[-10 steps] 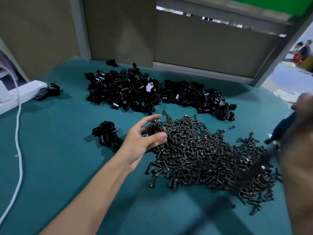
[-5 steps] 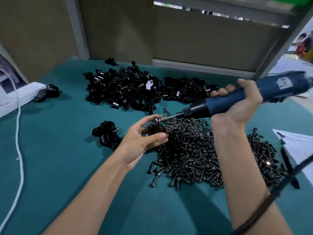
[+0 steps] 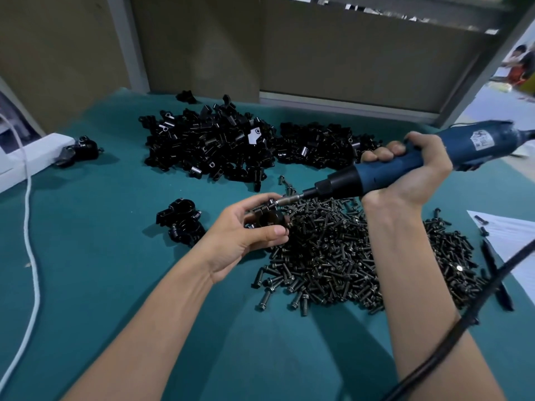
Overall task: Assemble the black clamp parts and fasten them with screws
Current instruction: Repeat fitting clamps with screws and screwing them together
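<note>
Black clamp (image 3: 270, 220) between left hand (image 3: 234, 243) fingers (image 3: 259, 198) and thumb, screwdriver (image 3: 390, 172) tip against it

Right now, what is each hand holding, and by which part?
The left hand pinches a black clamp by its sides between thumb and fingers. The right hand grips the blue electric screwdriver around its barrel.
</note>
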Action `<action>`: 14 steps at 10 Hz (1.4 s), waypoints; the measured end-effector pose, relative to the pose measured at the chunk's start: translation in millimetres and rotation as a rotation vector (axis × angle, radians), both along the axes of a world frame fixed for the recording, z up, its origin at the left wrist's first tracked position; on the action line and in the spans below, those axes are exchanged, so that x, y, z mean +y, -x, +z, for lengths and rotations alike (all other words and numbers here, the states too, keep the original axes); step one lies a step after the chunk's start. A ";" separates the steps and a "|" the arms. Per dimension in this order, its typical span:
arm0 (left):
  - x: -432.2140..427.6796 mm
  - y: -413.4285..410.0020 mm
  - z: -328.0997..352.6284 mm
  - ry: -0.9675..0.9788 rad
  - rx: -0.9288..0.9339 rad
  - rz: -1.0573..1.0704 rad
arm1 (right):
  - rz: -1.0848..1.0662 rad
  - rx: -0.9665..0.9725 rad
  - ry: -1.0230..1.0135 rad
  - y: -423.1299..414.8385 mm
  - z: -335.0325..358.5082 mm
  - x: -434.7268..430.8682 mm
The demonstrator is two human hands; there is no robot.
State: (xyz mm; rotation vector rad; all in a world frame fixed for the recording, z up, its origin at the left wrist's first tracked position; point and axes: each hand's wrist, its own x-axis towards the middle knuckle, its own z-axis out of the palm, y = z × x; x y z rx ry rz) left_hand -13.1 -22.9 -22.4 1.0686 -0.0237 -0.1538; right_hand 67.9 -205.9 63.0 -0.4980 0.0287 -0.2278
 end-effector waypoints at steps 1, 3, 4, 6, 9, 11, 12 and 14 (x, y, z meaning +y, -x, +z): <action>-0.3 0.6 0.0 -0.032 0.000 0.000 | 0.011 -0.005 0.014 1.3 -1.6 0.2; -1.0 0.9 -2.0 -0.095 -0.009 -0.013 | 0.019 -0.006 0.023 3.2 -3.1 -1.0; -1.9 1.8 -2.7 -0.123 -0.027 -0.011 | 0.021 -0.008 0.023 4.2 -2.9 -2.0; -3.3 3.1 -0.5 -0.201 -0.066 -0.014 | 0.027 -0.009 0.006 4.0 -3.4 -2.4; -4.7 4.7 0.3 -0.271 -0.091 -0.010 | 0.027 -0.005 0.007 4.4 -4.5 -2.4; -4.7 3.5 0.0 -0.293 -0.089 -0.002 | 0.026 -0.005 0.010 4.7 -4.8 -1.1; -5.0 3.2 -0.3 -0.295 -0.092 -0.002 | 0.023 0.003 0.009 4.5 -4.7 -0.8; -4.6 3.9 0.1 -0.276 -0.085 -0.017 | 0.025 0.001 0.002 5.4 -4.3 0.1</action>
